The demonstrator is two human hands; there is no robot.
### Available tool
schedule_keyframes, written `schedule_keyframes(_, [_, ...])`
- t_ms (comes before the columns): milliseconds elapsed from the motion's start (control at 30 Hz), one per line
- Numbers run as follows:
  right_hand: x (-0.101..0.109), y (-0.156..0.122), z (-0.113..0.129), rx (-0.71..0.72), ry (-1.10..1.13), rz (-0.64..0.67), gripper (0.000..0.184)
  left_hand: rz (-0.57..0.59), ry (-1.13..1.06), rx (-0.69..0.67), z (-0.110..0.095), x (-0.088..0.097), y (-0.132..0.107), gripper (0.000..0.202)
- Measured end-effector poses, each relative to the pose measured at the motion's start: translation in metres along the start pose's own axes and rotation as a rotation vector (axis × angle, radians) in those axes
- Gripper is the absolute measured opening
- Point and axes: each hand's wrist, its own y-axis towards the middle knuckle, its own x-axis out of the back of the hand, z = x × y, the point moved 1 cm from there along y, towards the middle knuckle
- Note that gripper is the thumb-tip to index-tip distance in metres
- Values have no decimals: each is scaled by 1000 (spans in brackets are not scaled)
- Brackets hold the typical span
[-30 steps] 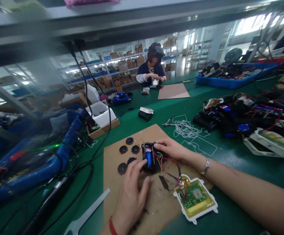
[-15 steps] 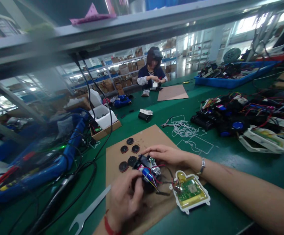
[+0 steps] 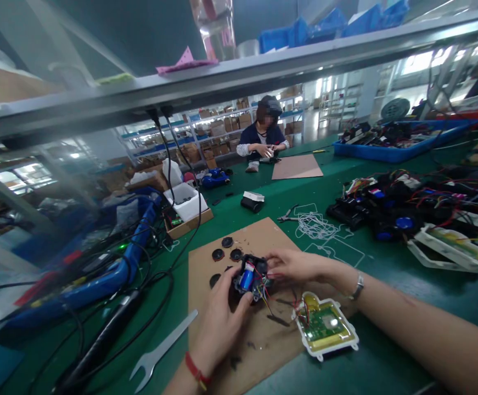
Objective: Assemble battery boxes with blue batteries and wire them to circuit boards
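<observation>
"Two grips on it?"
"Yes. Your left grip (image 3: 222, 323) wraps closely around the black wired housing (image 3: 259, 269), above the cardboard sheet (image 3: 255, 236); your right grip (image 3: 294, 267) narrowly pinches its far side."
"Changed?"
"Its blue cell (image 3: 247, 277) stands nearer upright than before."

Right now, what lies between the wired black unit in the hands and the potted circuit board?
In the head view, thin wires and a dark strip lie on the cardboard sheet.
</observation>
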Motion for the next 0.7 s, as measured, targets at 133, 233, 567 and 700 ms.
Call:
schedule_keyframes(133, [13, -45, 10, 86, -511, -197, 47, -95, 72, -168, -3, -8, -1, 33])
schedule_keyframes(233, [6, -84, -4, -3, -584, -254, 50, -189, 132, -248, -2, -12, 4, 36])
schedule_keyframes(567, [-2, -111, -36, 69, -622, -510, 34, -311, 159, -351, 16, -2, 8, 30])
schedule_keyframes(700, [54, -107, -41, 35, -989, -764, 24, -350, 214, -351, 12, 8, 5, 29])
